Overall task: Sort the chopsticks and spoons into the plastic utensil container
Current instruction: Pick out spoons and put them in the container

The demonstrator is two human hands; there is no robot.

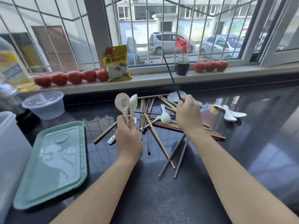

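A translucent plastic container is seen at the 9 o'clock edge of the view, only partly in frame. Just to its 3 o'clock a pale green tray lies flat on the dark countertop. At 10 o'clock of the tray a clear round tub stands near the windowsill, on which a row of tomatoes and a yellow food packet are lined up.

Near the centre, two spoons are gripped upright by their handles in the left hand: a rabbit-print spoon and a plain white spoon, their bowls at 12 o'clock of the fist.

Behind both hands a scattered pile of wooden chopsticks is spread on the countertop, with a white spoon lying among them.

At 3 o'clock of the left hand, the right hand is raised over the pile, and a single dark chopstick is pinched in its fingers, pointing up toward 11 o'clock.

Further toward 3 o'clock, two more white spoons rest together on the countertop, well apart from the pile. On the sill at 12 o'clock of the right hand a spray bottle with a red nozzle stands, with three more tomatoes beside it.
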